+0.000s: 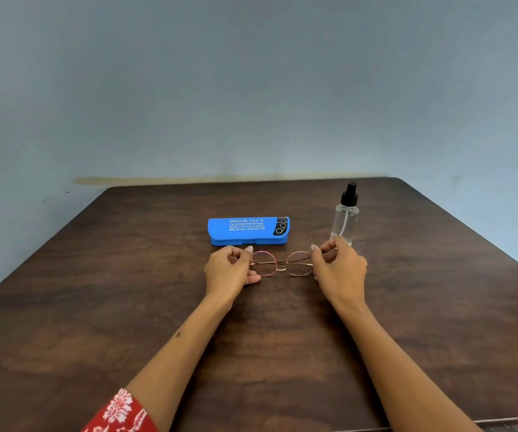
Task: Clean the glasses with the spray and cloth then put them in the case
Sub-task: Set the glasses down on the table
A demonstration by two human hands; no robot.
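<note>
Round, thin rose-gold glasses (280,264) lie on the dark wooden table (127,291), lenses facing me. My left hand (228,269) pinches the frame's left end and my right hand (337,265) pinches its right end. Just behind the glasses lies a blue glasses case (247,230), closed, with white print on its lid. A clear spray bottle (345,218) with a black pump top stands upright to the right of the case, right behind my right hand. No cloth is in view.
A pale blue wall (251,88) rises directly behind the table's far edge. The table's right edge runs diagonally down toward the right of the view. A red patterned sleeve (120,413) shows at the bottom left.
</note>
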